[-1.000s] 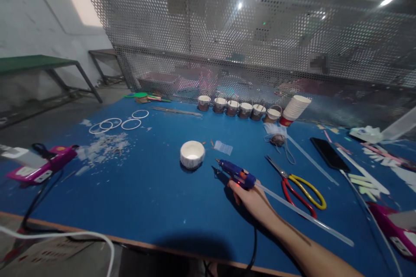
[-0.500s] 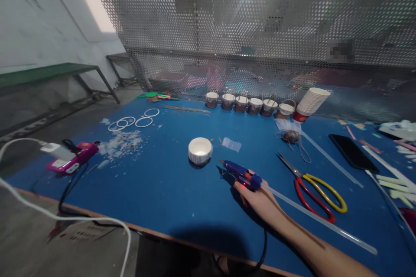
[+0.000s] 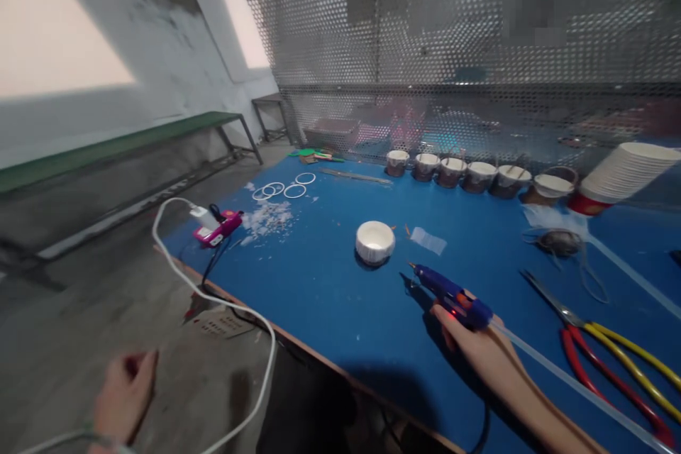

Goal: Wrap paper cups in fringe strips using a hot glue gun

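Note:
My right hand (image 3: 468, 344) is wrapped round a blue glue gun (image 3: 447, 293), whose tip points left and a clear glue stick (image 3: 574, 379) trails from its back. Left of the tip, a small white cup (image 3: 375, 242) stands on the blue table (image 3: 313, 312), apart from the gun. A clear ribbed strip (image 3: 428, 240) lies right of the cup. At the lower left, my left hand (image 3: 125, 394) is off the table over the floor, its fingers curled; nothing shows between them. A white cable (image 3: 269, 362) runs nearby.
Red-and-yellow scissors (image 3: 577, 323) lie at the right. Several small cups (image 3: 452, 172) line the back beside stacked paper cups (image 3: 628, 170) and grey cord (image 3: 558, 242). White rings (image 3: 294, 191), scraps (image 3: 269, 218) and a magenta power strip (image 3: 220, 228) are at the left. A mesh panel (image 3: 452, 35) stands behind.
The view has turned left, so the table's things appear farther right. My left hand has come into view at the lower left. My right hand still holds the glue gun.

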Tool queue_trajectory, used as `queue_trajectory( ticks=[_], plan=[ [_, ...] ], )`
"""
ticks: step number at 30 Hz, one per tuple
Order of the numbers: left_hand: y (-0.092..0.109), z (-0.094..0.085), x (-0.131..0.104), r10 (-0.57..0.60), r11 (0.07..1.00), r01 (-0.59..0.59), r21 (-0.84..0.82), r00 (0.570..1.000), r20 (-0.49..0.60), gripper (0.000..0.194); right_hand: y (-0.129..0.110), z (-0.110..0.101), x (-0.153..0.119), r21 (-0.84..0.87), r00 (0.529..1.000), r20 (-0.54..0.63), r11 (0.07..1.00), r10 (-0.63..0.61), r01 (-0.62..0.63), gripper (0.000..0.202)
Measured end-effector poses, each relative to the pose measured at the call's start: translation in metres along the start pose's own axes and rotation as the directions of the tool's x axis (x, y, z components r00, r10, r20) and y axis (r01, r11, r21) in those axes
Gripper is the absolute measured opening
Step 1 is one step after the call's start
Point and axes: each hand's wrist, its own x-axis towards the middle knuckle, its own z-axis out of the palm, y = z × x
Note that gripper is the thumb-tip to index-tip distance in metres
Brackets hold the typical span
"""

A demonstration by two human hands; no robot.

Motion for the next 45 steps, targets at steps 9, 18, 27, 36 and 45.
queue_trajectory(
  ticks=[9,18,27,36,45],
  plan=[
    [0.177,-0.011,0.032,0.715,0.598,-0.754,-0.271,0.655,-0.243,0.008,0.005,0.003,0.003,0.043,0.999,-0.011,0.998,-0.046,0.046,0.028],
    [0.352,0.067,0.026,0.979,0.059,-0.87,-0.49,-0.044,0.197,0.022,0.013,0.012,-0.001,0.059,0.965,-0.029,0.963,-0.26,0.262,0.013],
    [0.433,0.135,0.019,0.697,-0.154,-0.775,-0.613,-0.525,0.489,0.036,0.012,0.011,-0.003,0.05,0.949,-0.039,0.948,-0.312,0.314,0.006],
    [0.464,0.165,0.004,0.805,-0.061,-0.699,-0.713,-0.456,0.378,0.006,0.008,0.007,-0.004,0.006,0.978,0.042,0.979,-0.205,0.205,0.006],
    [0.525,0.16,-0.028,0.906,0.208,-0.526,-0.825,-0.215,0.365,0.037,0.021,0.015,0.003,0.025,0.982,0.02,0.982,-0.19,0.189,0.006]
  ],
)
